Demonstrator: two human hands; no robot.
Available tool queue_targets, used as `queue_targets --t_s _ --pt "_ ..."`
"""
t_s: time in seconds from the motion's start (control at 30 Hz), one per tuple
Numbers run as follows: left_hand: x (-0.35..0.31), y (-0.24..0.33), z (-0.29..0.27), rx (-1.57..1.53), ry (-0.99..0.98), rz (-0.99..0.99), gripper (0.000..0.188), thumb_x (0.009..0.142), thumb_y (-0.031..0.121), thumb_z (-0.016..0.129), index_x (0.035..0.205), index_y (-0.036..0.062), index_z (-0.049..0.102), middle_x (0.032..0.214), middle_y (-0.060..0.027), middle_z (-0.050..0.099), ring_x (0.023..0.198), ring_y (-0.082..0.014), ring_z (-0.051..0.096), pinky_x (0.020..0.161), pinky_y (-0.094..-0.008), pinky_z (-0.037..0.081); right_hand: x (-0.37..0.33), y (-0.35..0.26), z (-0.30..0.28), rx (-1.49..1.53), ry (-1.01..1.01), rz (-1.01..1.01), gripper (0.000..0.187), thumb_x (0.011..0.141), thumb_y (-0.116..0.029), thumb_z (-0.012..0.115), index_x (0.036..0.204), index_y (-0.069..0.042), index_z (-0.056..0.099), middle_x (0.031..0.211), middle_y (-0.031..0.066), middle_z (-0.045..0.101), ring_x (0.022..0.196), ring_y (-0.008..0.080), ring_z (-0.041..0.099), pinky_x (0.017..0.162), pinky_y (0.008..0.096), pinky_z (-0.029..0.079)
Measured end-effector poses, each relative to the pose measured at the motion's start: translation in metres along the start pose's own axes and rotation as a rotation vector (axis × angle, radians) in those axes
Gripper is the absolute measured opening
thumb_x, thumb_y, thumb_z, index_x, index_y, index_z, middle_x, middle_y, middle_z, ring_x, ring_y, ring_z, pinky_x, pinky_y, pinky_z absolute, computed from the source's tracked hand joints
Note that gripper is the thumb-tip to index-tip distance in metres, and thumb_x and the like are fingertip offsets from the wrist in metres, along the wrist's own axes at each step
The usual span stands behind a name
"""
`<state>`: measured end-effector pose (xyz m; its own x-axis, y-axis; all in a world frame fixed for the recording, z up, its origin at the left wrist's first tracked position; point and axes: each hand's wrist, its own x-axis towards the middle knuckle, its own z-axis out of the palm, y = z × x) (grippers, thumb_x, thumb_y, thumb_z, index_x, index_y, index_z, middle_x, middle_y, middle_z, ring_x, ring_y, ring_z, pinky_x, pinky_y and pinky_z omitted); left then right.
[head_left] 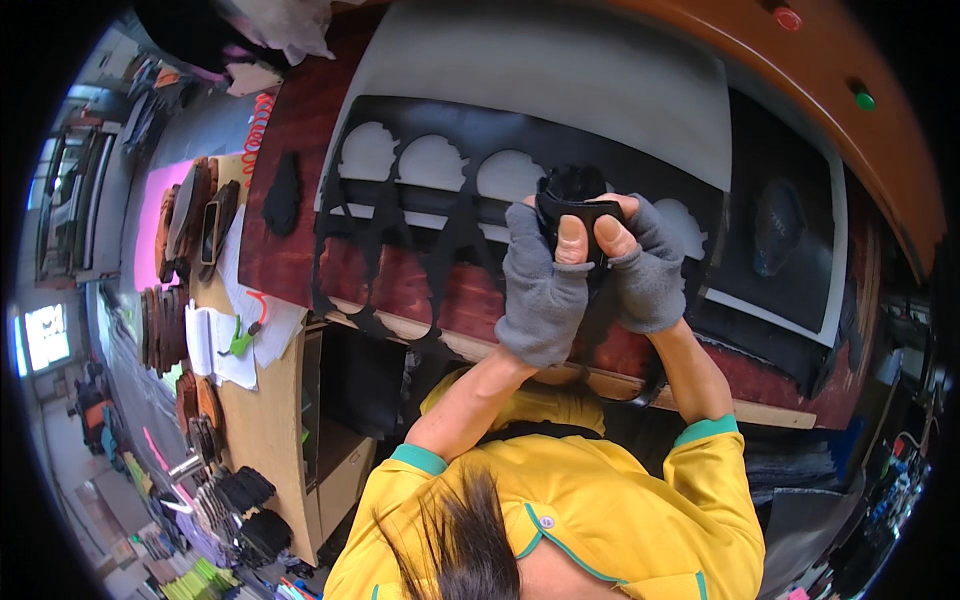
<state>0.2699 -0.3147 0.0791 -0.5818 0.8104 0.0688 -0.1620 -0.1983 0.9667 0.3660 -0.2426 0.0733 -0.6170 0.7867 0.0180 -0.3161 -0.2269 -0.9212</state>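
Both my hands wear grey fingerless gloves and meet over the front of the worktable. Between them is a bundle of black cut material pieces (577,192), curved and bent upward. My left hand (545,290) grips it from the left, thumb pressed on its near edge. From the right, my right hand (643,268) holds it in the same way, the two thumbs side by side. Most of the other fingers are hidden behind the bundle. Beneath lies a black sheet (500,133) with a row of rounded cut-outs, its strips hanging over the table's front edge.
A pale board (540,60) lies beyond the sheet. An orange machine beam (700,12) with red and green buttons spans the far right. At right, a shoe-shaped piece (778,228) rests on a black panel. Brown sole-shaped pieces (185,210) and papers (222,345) cover the left side table.
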Motion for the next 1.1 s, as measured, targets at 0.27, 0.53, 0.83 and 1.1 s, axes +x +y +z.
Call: queue_targets --t_s 0.27,0.53,0.83,1.1 --pt "0.001 -0.026 -0.022 0.268 0.211 0.168 0.039 0.105 0.037 0.046 0.116 0.0015 0.055 0.086 -0.0122 0.062 0.076 -0.0156 0.058 0.068 -0.0312 0.049 0.001 0.022 0.002 -0.153 0.056 -0.074 0.023 0.093 -0.017 0.066 0.11 -0.001 0.067 0.097 0.0009 0.065 0.087 0.0096 0.059 0.078 0.0244 0.048" --pt "0.009 -0.04 -0.055 0.39 0.393 0.3 0.024 0.104 0.025 0.05 0.096 0.0035 0.057 0.073 -0.0101 0.054 0.062 -0.0199 0.05 0.058 -0.0326 0.044 0.014 0.047 0.022 0.03 0.077 -0.049 0.022 0.094 -0.017 0.068 0.109 -0.001 0.067 0.099 0.0006 0.064 0.09 0.0107 0.058 0.085 0.0247 0.045" --pt "0.026 -0.013 -0.087 0.803 0.377 0.864 0.02 0.091 0.008 0.068 0.108 -0.0001 0.059 0.084 -0.0155 0.066 0.068 -0.0332 0.065 0.061 -0.0376 0.05 0.021 0.063 0.04 0.017 0.219 -0.15 0.021 0.097 -0.019 0.064 0.107 -0.001 0.067 0.094 0.0014 0.065 0.085 0.0113 0.06 0.078 0.025 0.048" --pt "0.007 0.005 -0.066 -0.273 0.398 0.122 0.011 0.1 0.013 0.057 0.108 0.0089 0.051 0.08 0.0045 0.047 0.064 -0.0043 0.045 0.055 -0.0221 0.041 0.033 0.057 0.062 0.071 0.25 -0.156 0.016 0.098 -0.019 0.062 0.088 -0.007 0.063 0.079 -0.0045 0.056 0.072 0.0062 0.051 0.066 0.0223 0.041"
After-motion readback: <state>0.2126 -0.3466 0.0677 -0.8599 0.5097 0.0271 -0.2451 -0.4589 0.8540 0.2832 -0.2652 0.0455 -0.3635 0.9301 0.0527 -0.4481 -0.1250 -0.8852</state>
